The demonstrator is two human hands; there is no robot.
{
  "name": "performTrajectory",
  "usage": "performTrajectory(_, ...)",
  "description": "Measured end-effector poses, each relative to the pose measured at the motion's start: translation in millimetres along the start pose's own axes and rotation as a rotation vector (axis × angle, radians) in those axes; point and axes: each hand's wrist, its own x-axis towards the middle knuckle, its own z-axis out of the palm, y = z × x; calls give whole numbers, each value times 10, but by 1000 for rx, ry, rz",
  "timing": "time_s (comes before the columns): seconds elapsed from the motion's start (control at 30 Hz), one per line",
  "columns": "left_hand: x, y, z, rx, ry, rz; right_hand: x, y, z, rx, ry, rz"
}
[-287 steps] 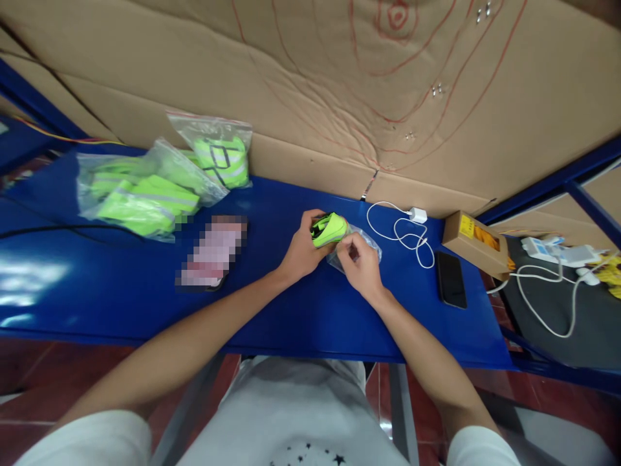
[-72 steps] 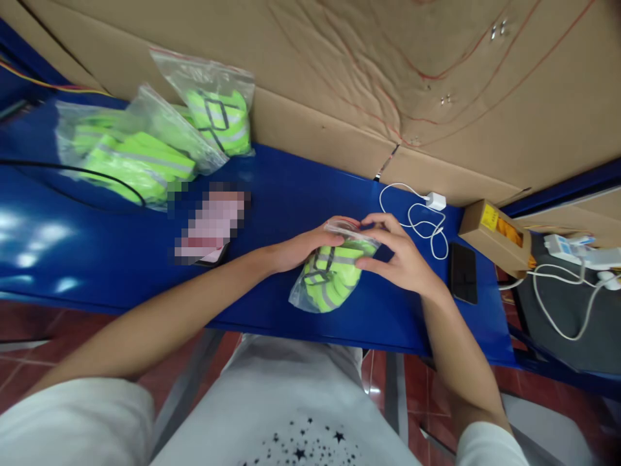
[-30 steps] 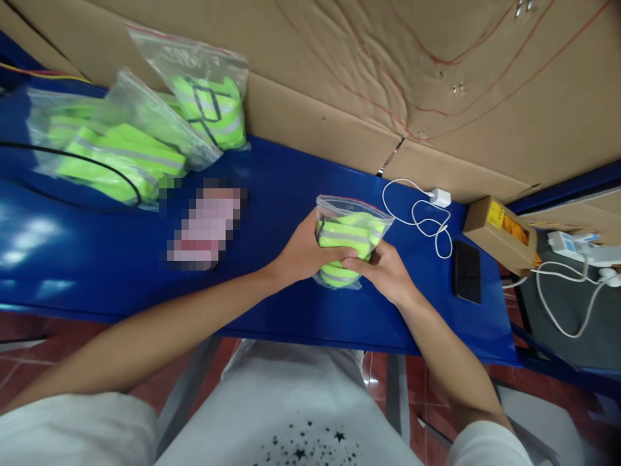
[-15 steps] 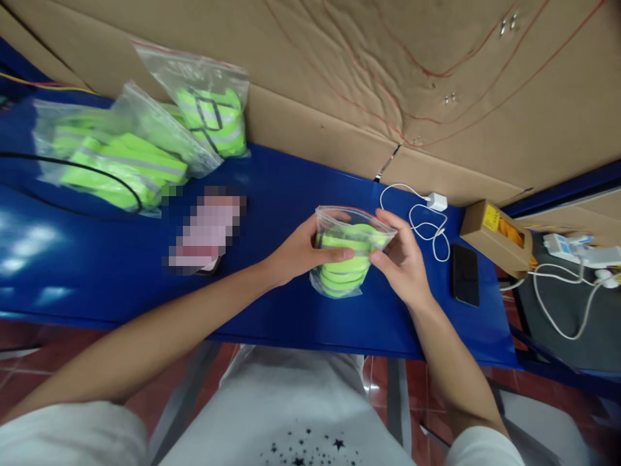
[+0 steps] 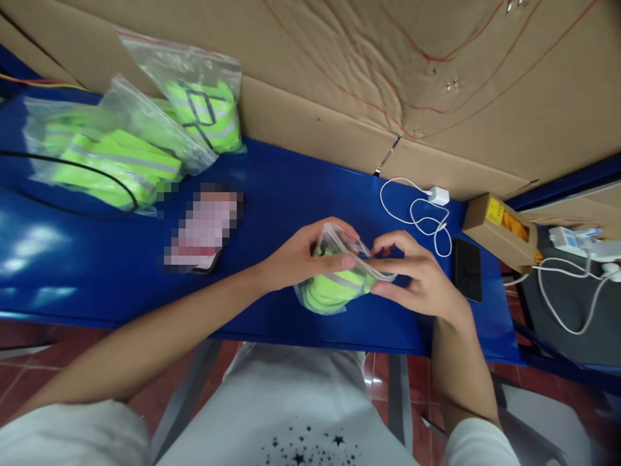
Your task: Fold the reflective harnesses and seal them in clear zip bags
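Observation:
A clear zip bag [image 5: 334,292] with folded neon-yellow, grey-striped material inside is held low over the blue table. My left hand [image 5: 310,255] grips its left side, thumb in front and fingers behind. At the bag's open mouth on the right is my right hand [image 5: 412,272], its index finger reaching inside the opening and its thumb against the yellow material. The right fingers are bent around the plastic edge. Several similar clear bags of neon-yellow material [image 5: 121,162] lie at the left, one [image 5: 213,120] leaning on the cardboard.
On the blue table [image 5: 272,194] are a blurred-out phone-like object [image 5: 204,226], a white charger [image 5: 438,195] with cable, a black phone [image 5: 467,268] and a cardboard box [image 5: 499,230]. Cardboard [image 5: 310,110] stands along the back; a power strip [image 5: 582,243] lies far right.
The bag has moved slightly left and down and tilted, its mouth turning rightward. My right hand has shifted right and down, its index finger now in the opening.

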Motion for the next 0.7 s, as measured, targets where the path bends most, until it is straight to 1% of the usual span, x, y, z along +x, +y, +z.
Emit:
performTrajectory(0.07,-2,54,-27,-50,-73,-84,-31,-32,-67,89,31,14)
performTrajectory(0.13,-7,106,-37,3,-98,-111,-48,-61,-102,152,100,35)
performTrajectory(0.17,-11,124,-35,45,-90,-104,-49,-71,-104,163,119,49)
performTrajectory(0.23,-19,139,-27,98,-48,-90,-43,-75,-87,157,116,85)
performTrajectory(0.3,-24,133,-18,100,-7,-99,-39,-60,-62,142,121,130)
performTrajectory(0.4,-23,122,-18,52,-29,-138,-58,-23,-52,189,194,225)
performTrajectory(0.47,-17,128,-23,42,-57,-151,-81,-2,-58,249,186,298)
performTrajectory(0.53,-9,138,-27,53,-45,-152,-98,9,-55,275,176,349)
performTrajectory(0.6,-3,138,-26,29,-15,-153,-99,6,-33,261,242,365)
performTrajectory(0.7,6,96,-19,-111,12,-173,-75,-14,13,239,369,360)
